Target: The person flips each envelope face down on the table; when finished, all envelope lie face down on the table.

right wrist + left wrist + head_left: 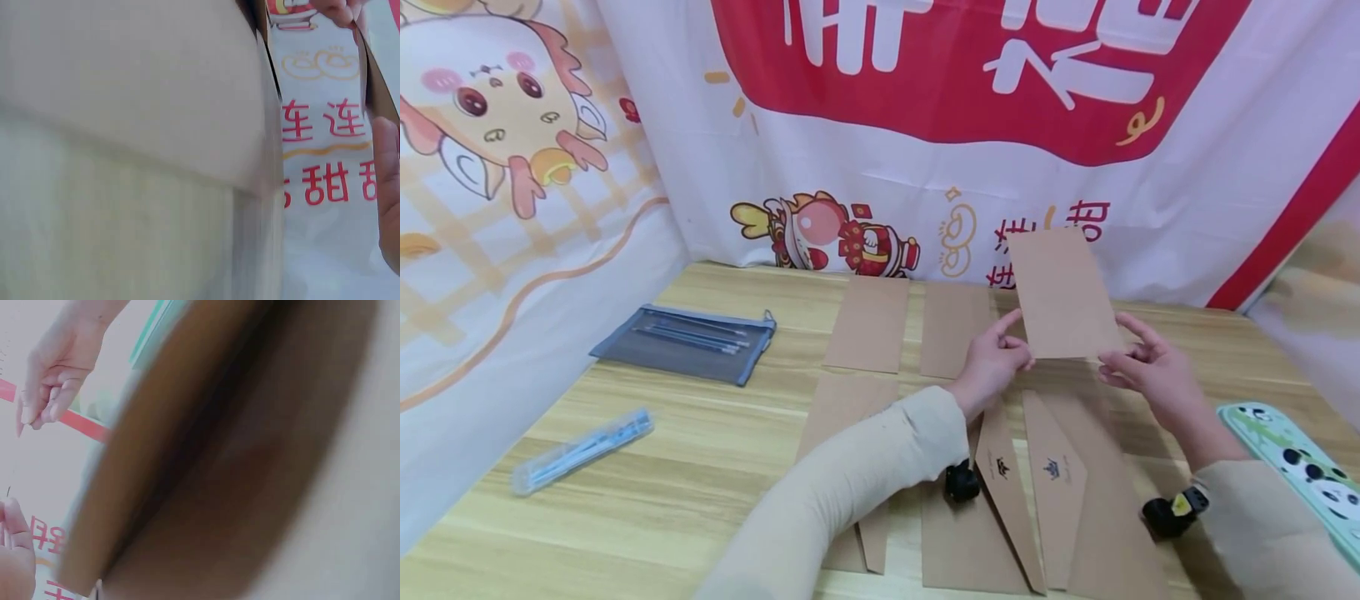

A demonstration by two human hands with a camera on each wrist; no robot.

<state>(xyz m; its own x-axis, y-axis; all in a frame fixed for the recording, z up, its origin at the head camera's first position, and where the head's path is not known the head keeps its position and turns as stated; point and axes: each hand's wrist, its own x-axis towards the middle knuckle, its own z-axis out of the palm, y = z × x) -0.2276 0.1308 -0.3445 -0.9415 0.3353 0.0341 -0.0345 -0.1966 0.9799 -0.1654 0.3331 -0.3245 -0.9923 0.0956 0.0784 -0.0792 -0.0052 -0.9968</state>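
Pale wood bench (700, 467), envelopes (1105, 517) side by side, probably for easy reach. Left hand (992, 362), right hand (1157, 383) pinching brown card (1063, 296) near lower corners above bench, guessing so it doesn't flop.

Curtain (865, 167): red 连 (347, 119) and 甜 (325, 183) legible in right wrist view. White characters on its red panel (955, 100) cropped, unreadable. Crown logos (1053, 469) on two envelope flaps (1060, 508); small print there illegible.
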